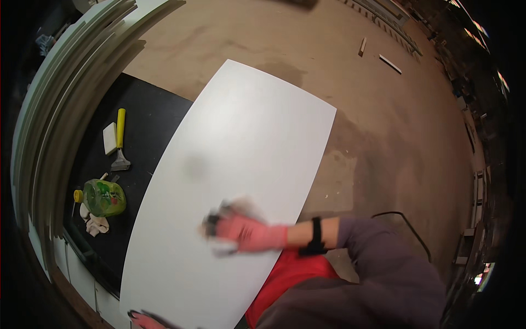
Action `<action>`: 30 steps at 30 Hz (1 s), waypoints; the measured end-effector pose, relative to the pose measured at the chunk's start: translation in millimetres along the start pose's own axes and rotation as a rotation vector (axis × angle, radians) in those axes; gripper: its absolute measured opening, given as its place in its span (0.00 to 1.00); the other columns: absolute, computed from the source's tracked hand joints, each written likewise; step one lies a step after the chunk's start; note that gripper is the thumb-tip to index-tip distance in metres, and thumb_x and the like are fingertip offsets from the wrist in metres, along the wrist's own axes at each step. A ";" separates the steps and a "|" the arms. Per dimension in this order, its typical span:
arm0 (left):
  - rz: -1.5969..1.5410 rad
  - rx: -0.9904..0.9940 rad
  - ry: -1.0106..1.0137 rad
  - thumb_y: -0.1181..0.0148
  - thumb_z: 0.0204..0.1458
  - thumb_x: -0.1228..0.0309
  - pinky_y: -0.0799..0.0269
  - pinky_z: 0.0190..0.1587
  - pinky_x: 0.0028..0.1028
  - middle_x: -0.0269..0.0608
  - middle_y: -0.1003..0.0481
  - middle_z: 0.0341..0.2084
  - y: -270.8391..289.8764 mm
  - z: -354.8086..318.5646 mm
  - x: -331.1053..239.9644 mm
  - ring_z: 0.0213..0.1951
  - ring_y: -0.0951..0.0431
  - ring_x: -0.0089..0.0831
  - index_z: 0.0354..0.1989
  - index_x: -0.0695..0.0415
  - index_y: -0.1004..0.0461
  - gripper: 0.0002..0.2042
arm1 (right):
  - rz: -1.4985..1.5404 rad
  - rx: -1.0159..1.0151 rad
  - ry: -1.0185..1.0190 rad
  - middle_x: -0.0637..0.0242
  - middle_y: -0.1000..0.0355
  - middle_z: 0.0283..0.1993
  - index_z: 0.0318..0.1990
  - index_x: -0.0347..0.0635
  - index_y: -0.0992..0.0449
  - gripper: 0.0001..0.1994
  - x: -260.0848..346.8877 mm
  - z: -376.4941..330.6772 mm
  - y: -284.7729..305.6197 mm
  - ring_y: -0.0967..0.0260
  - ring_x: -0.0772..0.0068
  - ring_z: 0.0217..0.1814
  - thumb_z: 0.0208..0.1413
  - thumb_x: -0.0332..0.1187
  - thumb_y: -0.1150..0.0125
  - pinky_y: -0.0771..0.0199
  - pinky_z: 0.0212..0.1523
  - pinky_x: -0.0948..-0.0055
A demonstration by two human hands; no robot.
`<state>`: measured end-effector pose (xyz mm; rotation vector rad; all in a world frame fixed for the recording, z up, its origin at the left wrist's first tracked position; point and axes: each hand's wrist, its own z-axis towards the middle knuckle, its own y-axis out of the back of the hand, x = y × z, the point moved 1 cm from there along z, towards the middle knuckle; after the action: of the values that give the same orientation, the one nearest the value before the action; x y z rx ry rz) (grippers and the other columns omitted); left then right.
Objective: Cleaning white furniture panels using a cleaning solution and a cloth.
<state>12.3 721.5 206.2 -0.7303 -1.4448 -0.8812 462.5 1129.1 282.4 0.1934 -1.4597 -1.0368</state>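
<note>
Sleeve: my purple-grey sleeve fills the near right, red top showing under it, black band on the wrist.
Right hand: my right hand in a pink glove sits on the near half of the white panel. It's motion-blurred, with something pale and soft bunched under it, maybe a rag. Honestly can't tell if my fingers are spread or clamped on it.
Left hand: only a sliver of my left hand peeks in at the near edge, also pink glove, touching the panel's near left corner. Fingers not readable either.
Panel: big white board lying flat, running from near left to far right, partly over a black worktop.
Smudge: faint grey spot on the panel, just beyond my right hand.
Left side stuff: yellow-handled scraper with a pale block beside it, green plastic bottle with yellow cap on a crumpled cloth.
Far left: stack of pale boards on edge.
Floor: dusty brown concrete, a couple of scrap strips far right.
</note>
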 end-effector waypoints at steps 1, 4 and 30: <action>-0.807 0.136 0.385 0.58 0.57 0.65 0.33 0.48 0.34 0.52 0.33 0.46 5.9 36.0 -3.2 0.47 0.30 0.42 0.53 0.64 0.38 0.19 | 0.226 -0.016 0.249 0.55 0.41 0.56 0.51 0.39 0.35 0.23 22.7 -6.0 -41.7 0.50 0.52 0.63 0.55 0.46 0.48 0.63 0.66 0.50; -1.638 0.180 0.755 0.59 0.59 0.65 0.41 0.57 0.34 0.58 0.36 0.53 28.4 99.0 10.4 0.53 0.35 0.48 0.54 0.69 0.39 0.20 | 0.125 0.328 0.461 0.55 0.43 0.58 0.51 0.42 0.34 0.21 50.5 16.0 -69.3 0.51 0.53 0.64 0.55 0.44 0.48 0.66 0.67 0.48; -2.861 -0.240 0.925 0.40 0.47 0.76 0.32 0.48 0.25 0.39 0.29 0.45 284.8 333.7 49.5 0.43 0.28 0.28 0.48 0.64 0.33 0.18 | -0.837 -0.332 -0.918 0.58 0.45 0.63 0.58 0.41 0.39 0.28 -204.9 19.8 190.8 0.53 0.58 0.67 0.53 0.48 0.52 0.62 0.65 0.52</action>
<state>80.5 1149.7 289.2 2.2391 -0.4288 -2.5972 575.7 1385.6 269.1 0.0779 -2.0298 -2.2306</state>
